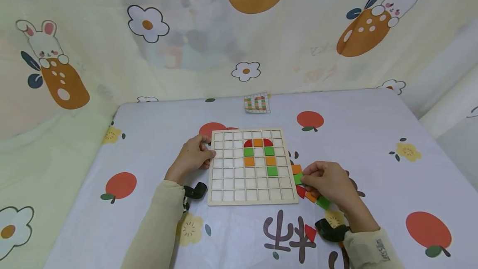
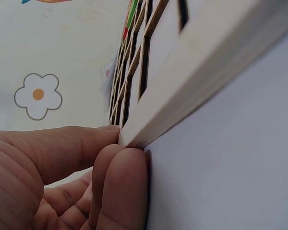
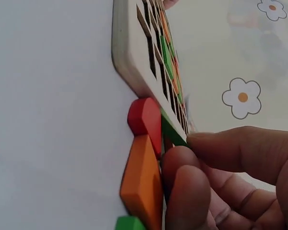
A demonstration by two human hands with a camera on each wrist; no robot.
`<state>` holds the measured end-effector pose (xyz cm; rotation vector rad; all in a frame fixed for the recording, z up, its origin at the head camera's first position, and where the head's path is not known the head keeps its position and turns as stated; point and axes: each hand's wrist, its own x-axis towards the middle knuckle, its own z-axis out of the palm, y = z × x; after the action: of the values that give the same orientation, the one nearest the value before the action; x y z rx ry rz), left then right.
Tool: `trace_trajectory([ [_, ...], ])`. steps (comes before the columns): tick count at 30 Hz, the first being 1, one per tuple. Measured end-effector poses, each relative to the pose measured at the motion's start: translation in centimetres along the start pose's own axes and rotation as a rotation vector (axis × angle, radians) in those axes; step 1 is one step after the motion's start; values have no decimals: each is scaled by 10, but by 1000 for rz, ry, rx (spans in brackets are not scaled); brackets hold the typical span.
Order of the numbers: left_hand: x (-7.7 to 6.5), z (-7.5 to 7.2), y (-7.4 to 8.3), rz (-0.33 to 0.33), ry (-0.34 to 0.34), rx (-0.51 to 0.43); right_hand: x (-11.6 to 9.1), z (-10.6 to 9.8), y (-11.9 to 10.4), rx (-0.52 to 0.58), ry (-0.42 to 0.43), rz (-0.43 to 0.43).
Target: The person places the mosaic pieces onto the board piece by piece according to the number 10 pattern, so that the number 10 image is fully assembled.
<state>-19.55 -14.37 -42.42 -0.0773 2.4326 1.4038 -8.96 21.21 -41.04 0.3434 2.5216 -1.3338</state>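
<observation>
A wooden grid board (image 1: 254, 203) lies on the table, with several red, orange and green tiles set in its upper middle and right cells. My left hand (image 1: 192, 156) holds the board's left edge between thumb and fingers; the left wrist view shows the fingertips against the wooden rim (image 2: 182, 81). By the board's right edge, my right hand (image 1: 330, 182) pinches a green square tile (image 1: 297, 178). The right wrist view has that green tile (image 3: 173, 128) at the fingertips, behind a rounded red tile (image 3: 145, 117) and an orange tile (image 3: 141, 177).
Beside the board's right edge lie an orange tile (image 1: 296, 169) and, under my right hand, a green tile (image 1: 323, 202). A separate red tile (image 1: 310, 233) sits nearer the front. A small pattern card (image 1: 257, 103) stands at the back of the printed tablecloth (image 1: 149, 123).
</observation>
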Motion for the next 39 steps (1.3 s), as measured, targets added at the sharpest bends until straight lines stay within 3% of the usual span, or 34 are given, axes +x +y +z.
trace_trajectory([
  [7,1,0,2,9,6,15,3,1,-7,71,4,-23],
  [19,2,1,1,11,-10,4,19,22,-30,341,-145,-21],
  [30,2,1,0,3,-3,-4,33,52,-48,374,-151,9],
  [39,2,1,-2,-7,5,-12,36,69,-58,324,-164,-17],
])
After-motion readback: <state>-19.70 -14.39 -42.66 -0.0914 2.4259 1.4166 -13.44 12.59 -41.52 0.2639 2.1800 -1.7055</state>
